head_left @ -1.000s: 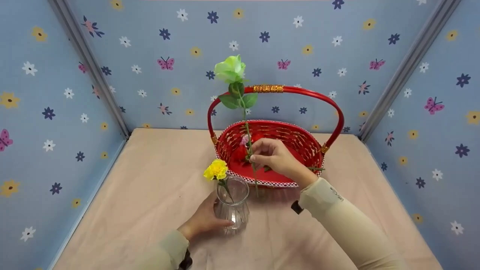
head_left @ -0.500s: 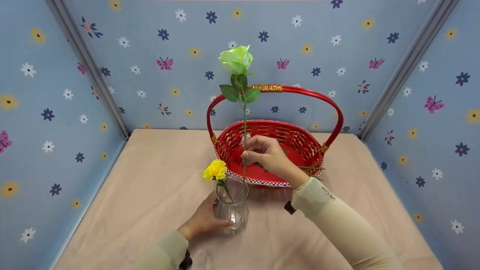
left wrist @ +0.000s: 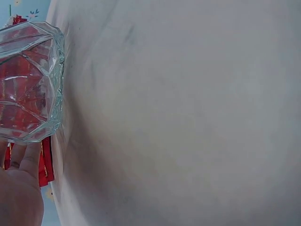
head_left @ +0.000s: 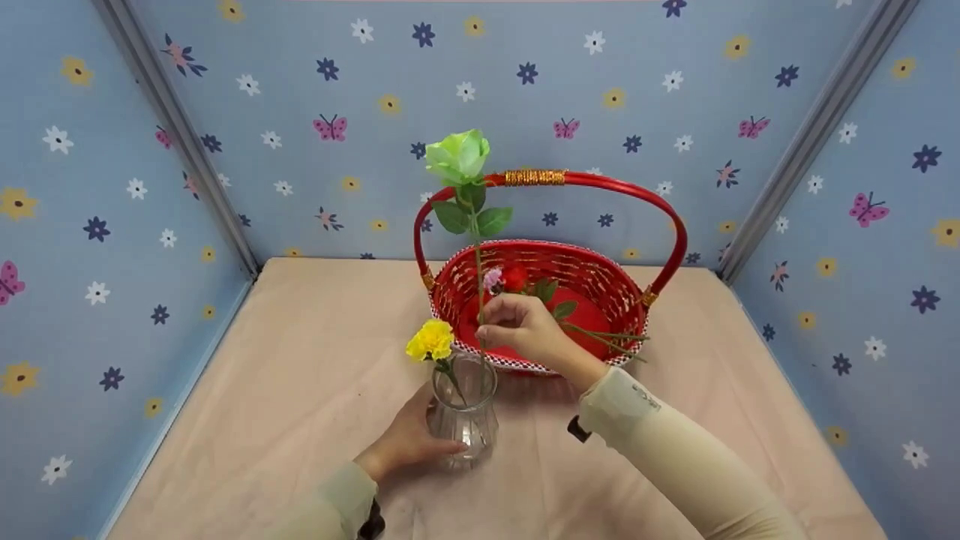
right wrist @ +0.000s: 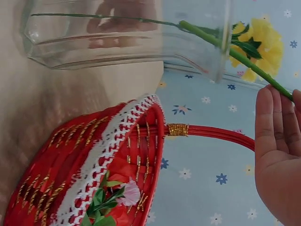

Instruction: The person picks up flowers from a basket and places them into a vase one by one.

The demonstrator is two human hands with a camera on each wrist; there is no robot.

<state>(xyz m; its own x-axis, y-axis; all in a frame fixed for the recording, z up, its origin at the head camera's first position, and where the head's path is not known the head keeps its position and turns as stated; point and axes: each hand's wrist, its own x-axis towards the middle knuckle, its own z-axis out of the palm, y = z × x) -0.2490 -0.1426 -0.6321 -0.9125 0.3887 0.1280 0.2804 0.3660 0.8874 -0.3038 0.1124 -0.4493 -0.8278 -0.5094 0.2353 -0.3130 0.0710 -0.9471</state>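
One rose (head_left: 459,157), nearly upright, is pinched in the right hand (head_left: 521,330), its stem tip (right wrist: 183,24) below, inside the vase (head_left: 480,424). The left hand (head_left: 409,441), nearer the vase, grips its side.

Head cam: bright, even, soft light; faint shadow on bench (head_left: 322,360) by R sleeve (head_left: 682,450), small glare spot on vase (head_left: 466,412), rose (head_left: 457,157) petals nr. washed out. L wrist view dimmer, greyish — bench v. soft, low detail, broad shadow beside vase. R wrist: sideways, med. bright — L edge darker, basket (right wrist: 117,136) fairly sharp.
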